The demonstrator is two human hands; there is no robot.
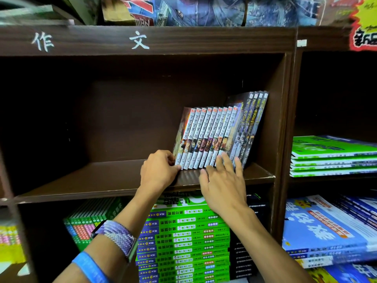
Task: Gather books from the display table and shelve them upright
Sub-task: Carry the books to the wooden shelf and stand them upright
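Note:
A row of white-spined comic books stands on the brown shelf board, leaning right against several taller dark-spined books by the shelf's right wall. My left hand holds the bottom left end of the row, fingers curled against the outermost book. My right hand lies with straight, spread fingers pressed on the lower spines at the row's right end.
The shelf compartment left of the books is bare dark wood. Below it sit stacks of green books. The right bay holds flat green and blue workbooks. A vertical divider separates the bays.

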